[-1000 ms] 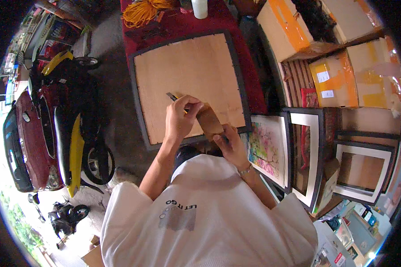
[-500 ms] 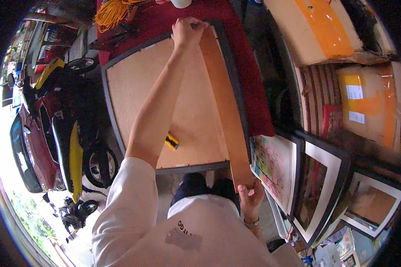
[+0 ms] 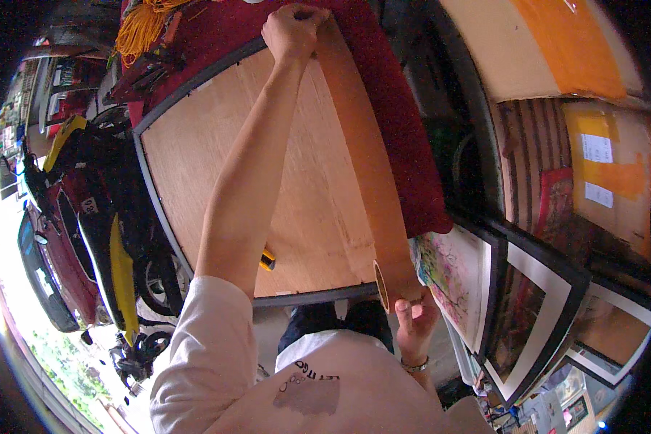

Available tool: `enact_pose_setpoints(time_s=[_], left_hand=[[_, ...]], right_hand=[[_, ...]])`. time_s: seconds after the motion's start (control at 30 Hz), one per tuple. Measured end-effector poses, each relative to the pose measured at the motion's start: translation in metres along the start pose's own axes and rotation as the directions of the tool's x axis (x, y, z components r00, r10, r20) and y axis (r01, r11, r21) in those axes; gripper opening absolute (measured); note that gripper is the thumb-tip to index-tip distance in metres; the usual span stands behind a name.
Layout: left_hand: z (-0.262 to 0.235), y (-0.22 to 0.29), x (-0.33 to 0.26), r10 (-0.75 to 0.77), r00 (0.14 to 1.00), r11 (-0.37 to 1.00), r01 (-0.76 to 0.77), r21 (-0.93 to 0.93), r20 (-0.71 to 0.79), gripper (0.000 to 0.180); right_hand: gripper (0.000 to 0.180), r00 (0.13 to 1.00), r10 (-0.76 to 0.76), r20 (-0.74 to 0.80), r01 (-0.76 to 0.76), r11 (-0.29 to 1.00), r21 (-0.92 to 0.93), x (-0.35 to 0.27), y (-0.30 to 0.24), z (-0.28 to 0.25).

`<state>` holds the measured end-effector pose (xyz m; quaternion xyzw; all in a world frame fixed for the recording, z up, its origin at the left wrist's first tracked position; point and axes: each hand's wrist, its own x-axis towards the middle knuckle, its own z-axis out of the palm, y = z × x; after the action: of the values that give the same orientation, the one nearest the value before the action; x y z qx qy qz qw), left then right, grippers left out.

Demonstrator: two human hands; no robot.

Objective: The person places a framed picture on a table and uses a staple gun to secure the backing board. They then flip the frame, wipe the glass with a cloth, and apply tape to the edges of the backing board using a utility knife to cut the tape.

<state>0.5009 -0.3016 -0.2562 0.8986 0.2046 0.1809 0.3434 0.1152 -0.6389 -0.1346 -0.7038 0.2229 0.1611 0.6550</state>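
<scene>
Head view, looking steeply down over the person's white T-shirt: the left hand (image 3: pixel 294 30) is stretched far out to the top corner of a framed plywood backing board (image 3: pixel 253 173), fingers closed on the free end of a brown packing tape strip (image 3: pixel 362 152) and pressing it down at the frame's far edge; the right hand (image 3: pixel 414 323) is drawn back close to the body, fingers curled around the tape roll (image 3: pixel 394 286), which sits at the near right corner of the board. A second ago both hands were together at the near edge with the roll between them; half a second ago the left arm was already reaching up the board; now the strip runs taut along the whole right side, over the seam between the board and its dark frame (image 3: pixel 311 295), so the length looks fully pulled out and ready to be smoothed and cut. A small yellow and black utility knife (image 3: pixel 267 259) lies on the board near the left forearm, untouched. The board rests on a dark red cloth (image 3: pixel 405 145) covering the work surface.

Containers: cardboard boxes (image 3: pixel 550 50) with orange tape stand at upper right, flaps shut, contents hidden; another taped box (image 3: pixel 607 173) sits below them. Framed pictures (image 3: pixel 470 289) lean at lower right; parked motorbikes (image 3: pixel 87 217) stand at left.
</scene>
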Motion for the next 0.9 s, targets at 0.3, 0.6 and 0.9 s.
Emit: enact_pose_setpoints(time_s=[0.3,0.6,0.9], left_hand=[[0.001,0.001,0.000,-0.015,1.000,0.992,0.017,-0.128,0.015,0.045],[-0.012,-0.008,-0.010,0.622,0.783,0.750,-0.602,-0.273,-0.015,0.065],[-0.020,-0.020,-0.007,0.451,0.696,0.804,-0.589,0.085,0.559,0.065]], right_hand=[[0.035,1.000,-0.027,0.007,0.027,0.998,-0.049,-0.001,-0.003,0.009],[0.029,1.000,-0.005,0.017,0.008,0.992,-0.126,0.005,0.007,0.012],[0.017,1.000,-0.001,-0.010,-0.003,0.914,-0.407,-0.043,-0.001,-0.012]])
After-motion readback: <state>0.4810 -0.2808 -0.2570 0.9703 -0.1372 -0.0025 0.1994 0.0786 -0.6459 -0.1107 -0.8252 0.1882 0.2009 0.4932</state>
